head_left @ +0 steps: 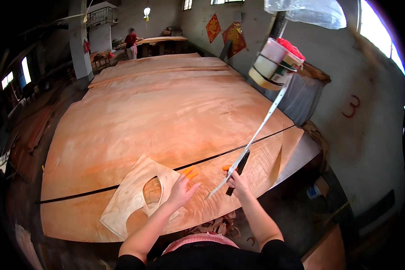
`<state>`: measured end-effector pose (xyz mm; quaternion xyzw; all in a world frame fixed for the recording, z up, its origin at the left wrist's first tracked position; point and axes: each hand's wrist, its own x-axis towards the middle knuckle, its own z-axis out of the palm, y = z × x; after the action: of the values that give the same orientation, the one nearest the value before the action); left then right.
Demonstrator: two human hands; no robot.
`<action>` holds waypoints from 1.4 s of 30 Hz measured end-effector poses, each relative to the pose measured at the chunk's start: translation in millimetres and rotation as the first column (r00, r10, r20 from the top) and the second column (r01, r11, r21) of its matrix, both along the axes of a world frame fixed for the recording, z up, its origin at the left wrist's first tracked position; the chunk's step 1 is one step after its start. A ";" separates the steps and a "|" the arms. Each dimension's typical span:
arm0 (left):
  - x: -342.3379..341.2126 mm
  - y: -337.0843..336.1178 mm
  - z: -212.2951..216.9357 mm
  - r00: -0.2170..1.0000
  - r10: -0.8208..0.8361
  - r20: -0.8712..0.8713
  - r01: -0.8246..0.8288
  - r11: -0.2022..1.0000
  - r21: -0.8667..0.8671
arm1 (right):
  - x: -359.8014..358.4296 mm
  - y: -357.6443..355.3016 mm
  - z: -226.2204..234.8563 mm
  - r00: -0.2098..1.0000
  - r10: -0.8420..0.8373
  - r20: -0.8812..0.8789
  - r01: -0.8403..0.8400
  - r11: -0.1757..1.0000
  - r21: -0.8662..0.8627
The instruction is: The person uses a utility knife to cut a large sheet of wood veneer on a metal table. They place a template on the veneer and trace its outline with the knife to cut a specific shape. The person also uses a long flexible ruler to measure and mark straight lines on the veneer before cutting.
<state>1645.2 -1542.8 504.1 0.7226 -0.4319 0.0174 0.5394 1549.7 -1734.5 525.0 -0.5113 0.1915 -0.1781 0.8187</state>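
My left hand [180, 191], orange covers on some fingertips, is spread low over the wood veneer sheet [238, 202] at the near edge. Beside it lies a paler, irregular veneer piece [126, 195] with an oval hole. My right hand [239, 183], also with an orange fingertip cover, is closed round a long black tool [244, 163] whose exact kind I cannot make out. A white perforated tape [266, 119] hangs from the upper right and passes by the right hand down to the sheet. Whether the fingers also pinch the tape is unclear.
Large reddish veneer sheets [144, 117] cover the long table. A dark narrow strip [211, 157] runs across them. Upper right hangs a tied plastic container [270, 65]. Veneer scraps [220, 225] lie below the near edge. Another person [131, 44] stands far off by another table.
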 end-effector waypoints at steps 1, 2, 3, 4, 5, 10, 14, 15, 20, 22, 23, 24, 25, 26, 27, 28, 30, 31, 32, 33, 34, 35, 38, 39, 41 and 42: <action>-3.5 -15.3 13.5 0.999 -0.036 0.017 0.036 0.999 -0.006 | -8.4 2.2 0.8 0.996 0.001 0.089 -0.009 0.996 0.091; -7.3 -30.3 24.9 0.996 -0.077 0.036 0.077 0.997 -0.010 | -19.1 1.6 4.5 0.988 0.015 0.151 -0.027 0.996 0.080; -12.7 -46.8 40.0 0.986 -0.146 0.076 0.148 0.989 -0.022 | -26.1 -1.7 4.1 0.984 -0.035 0.172 0.017 0.994 0.105; -18.2 -50.7 46.9 0.987 -0.137 0.087 0.139 0.990 -0.024 | -29.2 5.9 2.7 0.985 -0.154 0.077 0.155 0.988 -0.007; -14.5 -50.1 44.7 0.984 -0.145 0.106 0.150 0.988 -0.043 | -29.9 8.0 -3.7 0.971 -0.209 -0.118 0.206 0.978 -0.038; -22.9 -82.2 58.8 0.967 -0.248 0.060 0.253 0.963 -0.093 | -47.6 14.1 -9.6 0.985 -0.152 0.085 0.157 0.986 -0.057; -32.1 -127.2 60.9 0.953 -0.303 0.028 0.304 0.944 -0.129 | -62.0 14.4 -15.3 0.982 -0.171 0.077 0.175 0.984 -0.047; -33.7 -133.0 66.3 0.945 -0.326 0.025 0.326 0.935 -0.142 | -61.9 16.0 -15.4 0.978 -0.186 0.094 0.193 0.979 -0.064; -31.5 -145.7 82.0 0.824 -0.490 -0.284 0.409 0.862 -0.299 | -55.4 29.5 -11.6 0.963 -0.215 0.163 0.231 0.969 -0.087; -28.5 -141.6 85.8 0.783 -0.515 -0.349 0.415 0.850 -0.325 | -55.3 30.8 -15.1 0.980 -0.192 0.059 0.200 0.959 -0.200; -27.8 -138.8 87.4 0.758 -0.529 -0.381 0.418 0.843 -0.339 | -56.8 30.3 -18.5 0.973 -0.230 0.024 0.231 0.955 -0.189; -27.3 -136.4 88.7 0.754 -0.534 -0.383 0.417 0.839 -0.349 | -58.2 30.0 -21.1 0.964 -0.267 -0.012 0.261 0.949 -0.178; -26.9 -133.9 89.9 0.749 -0.539 -0.384 0.417 0.835 -0.359 | -59.9 29.7 -22.3 0.952 -0.303 -0.047 0.292 0.942 -0.169; -25.6 -131.3 91.0 0.748 -0.541 -0.384 0.413 0.833 -0.369 | -60.2 26.8 -19.2 0.935 -0.353 -0.018 0.341 0.914 -0.218; -24.5 -128.8 91.7 0.756 -0.538 -0.372 0.409 0.833 -0.374 | -57.5 26.3 -5.5 0.911 -0.405 0.081 0.413 0.892 -0.185; -23.7 -126.6 93.1 0.764 -0.536 -0.360 0.405 0.832 -0.379 | -55.0 23.7 0.9 0.915 -0.391 0.101 0.404 0.886 -0.229; -27.5 -121.1 97.3 0.778 -0.527 -0.342 0.403 0.837 -0.371 | -53.8 24.6 14.2 0.916 -0.366 0.164 0.400 0.863 -0.308; -30.5 -117.1 100.5 0.791 -0.514 -0.333 0.400 0.845 -0.354 | -50.8 30.2 23.6 0.914 -0.347 0.209 0.400 0.851 -0.340; -31.9 -114.7 104.1 0.805 -0.500 -0.319 0.395 0.853 -0.340 | -47.8 32.6 26.8 0.919 -0.328 0.217 0.387 0.854 -0.347; -32.2 -113.7 103.9 0.800 -0.494 -0.340 0.390 0.859 -0.331 | -45.4 35.0 29.7 0.924 -0.310 0.225 0.374 0.857 -0.354; -32.7 -112.5 102.3 0.794 -0.488 -0.362 0.385 0.865 -0.322 | -43.8 35.6 27.4 0.935 -0.297 0.194 0.348 0.876 -0.335; -33.1 -112.4 100.7 0.788 -0.482 -0.384 0.381 0.871 -0.310 | -42.7 36.4 24.7 0.945 -0.285 0.162 0.323 0.893 -0.312; -37.6 -105.9 109.9 0.712 -0.503 -0.491 0.388 0.863 -0.323 | -45.0 37.8 22.5 0.943 -0.244 0.224 0.301 0.914 -0.273; -34.6 -107.5 105.5 0.717 -0.501 -0.484 0.385 0.864 -0.325 | -45.8 37.4 22.7 0.947 -0.235 0.218 0.291 0.915 -0.279; -27.3 -111.5 93.7 0.727 -0.499 -0.472 0.379 0.864 -0.331 | -48.0 38.1 26.4 0.942 -0.211 0.261 0.283 0.916 -0.283; -27.8 -111.5 93.8 0.701 -0.501 -0.507 0.375 0.864 -0.335 | -49.6 37.7 28.0 0.939 -0.199 0.282 0.280 0.917 -0.285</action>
<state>1617.4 -1654.3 597.9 0.5085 -0.4030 -0.2877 0.7045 1500.1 -1696.8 552.9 -0.5838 0.1182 -0.3686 0.7136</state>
